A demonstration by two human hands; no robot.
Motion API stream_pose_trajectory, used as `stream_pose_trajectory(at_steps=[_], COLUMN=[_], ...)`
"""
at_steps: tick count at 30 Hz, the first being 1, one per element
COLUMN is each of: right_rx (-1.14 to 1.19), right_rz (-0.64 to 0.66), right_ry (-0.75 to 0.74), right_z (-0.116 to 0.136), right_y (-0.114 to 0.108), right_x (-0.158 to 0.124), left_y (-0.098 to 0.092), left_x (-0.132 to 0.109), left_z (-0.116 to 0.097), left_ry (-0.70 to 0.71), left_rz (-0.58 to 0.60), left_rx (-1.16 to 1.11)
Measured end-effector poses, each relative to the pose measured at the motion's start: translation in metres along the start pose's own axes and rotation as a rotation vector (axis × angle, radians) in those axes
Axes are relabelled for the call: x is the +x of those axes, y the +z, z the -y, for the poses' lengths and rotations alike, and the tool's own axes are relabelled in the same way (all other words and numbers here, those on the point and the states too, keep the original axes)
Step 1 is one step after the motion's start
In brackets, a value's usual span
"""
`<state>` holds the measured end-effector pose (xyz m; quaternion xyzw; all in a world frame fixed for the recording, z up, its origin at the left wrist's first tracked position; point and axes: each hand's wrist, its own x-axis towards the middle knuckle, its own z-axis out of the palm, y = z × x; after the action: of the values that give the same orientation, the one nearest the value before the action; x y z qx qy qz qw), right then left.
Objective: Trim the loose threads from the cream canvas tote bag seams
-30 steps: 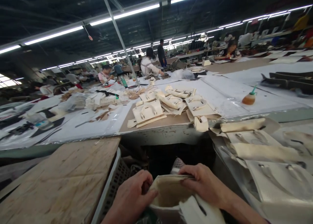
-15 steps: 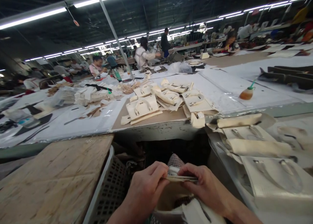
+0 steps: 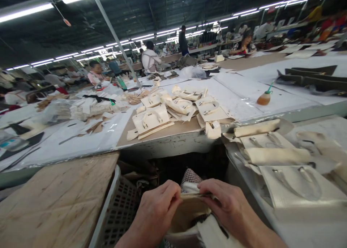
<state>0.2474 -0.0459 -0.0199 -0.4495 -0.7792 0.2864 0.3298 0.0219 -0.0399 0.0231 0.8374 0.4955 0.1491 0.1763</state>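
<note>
At the bottom centre, my left hand (image 3: 155, 213) and my right hand (image 3: 226, 206) both pinch the top edge of a cream bag piece (image 3: 189, 213) held over my lap. The fingers of each hand are closed on that edge, thumbs facing each other. A checked fabric (image 3: 190, 175) shows just beyond the piece. More cream bag pieces (image 3: 273, 154) with dark handles lie on the table at my right. A pile of similar cream pieces (image 3: 173, 110) sits on the long table ahead.
A plywood board (image 3: 54, 201) lies at the left over a grey plastic crate (image 3: 119, 215). An amber glue bottle (image 3: 264, 97) stands on the white table (image 3: 244, 96). Dark strips (image 3: 309, 76) lie far right. Several other people work at tables behind.
My hands have come closer together and pinched the cream piece's opening flat. The view has shifted slightly rightward and down.
</note>
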Motion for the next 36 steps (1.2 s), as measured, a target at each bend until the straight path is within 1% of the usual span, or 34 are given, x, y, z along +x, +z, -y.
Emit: stream_pose_trajectory(at_steps=[6, 11, 14, 17, 20, 24, 26, 29, 33, 36], right_rx=[-0.089, -0.141, -0.114, -0.058, -0.069, -0.128, -0.13, -0.09, 0.079, 0.182], right_rz=[-0.069, -0.101, -0.116, -0.104, -0.098, -0.118, -0.127, -0.1, 0.001, 0.074], right_ry=[-0.1, -0.115, -0.11, -0.13, -0.189, -0.301, -0.334, -0.297, -0.174, -0.122], right_z=[0.003, 0.004, 0.003, 0.004, 0.005, 0.002, 0.0, -0.003, -0.007, -0.009], right_y=[-0.003, 0.0, 0.002, 0.002, 0.001, 0.002, 0.002, 0.001, -0.004, -0.01], right_x=[0.001, -0.002, -0.002, -0.002, -0.003, -0.002, 0.0, 0.002, 0.003, 0.003], left_y=[0.0, 0.002, 0.003, 0.002, 0.0, -0.001, -0.001, -0.002, -0.003, -0.002], left_x=[0.002, -0.001, -0.001, -0.001, -0.002, -0.002, -0.001, 0.002, 0.007, 0.01], left_z=[0.0, 0.003, 0.006, 0.005, 0.004, 0.002, 0.002, 0.0, -0.003, -0.007], left_ry=[-0.081, -0.102, -0.105, -0.12, -0.143, -0.166, -0.171, -0.176, -0.191, -0.213], left_rz=[0.039, 0.052, 0.059, 0.065, 0.07, 0.079, 0.084, 0.094, 0.124, 0.141], left_rx=[0.017, 0.019, 0.027, 0.019, 0.008, 0.0, 0.001, 0.018, 0.051, 0.102])
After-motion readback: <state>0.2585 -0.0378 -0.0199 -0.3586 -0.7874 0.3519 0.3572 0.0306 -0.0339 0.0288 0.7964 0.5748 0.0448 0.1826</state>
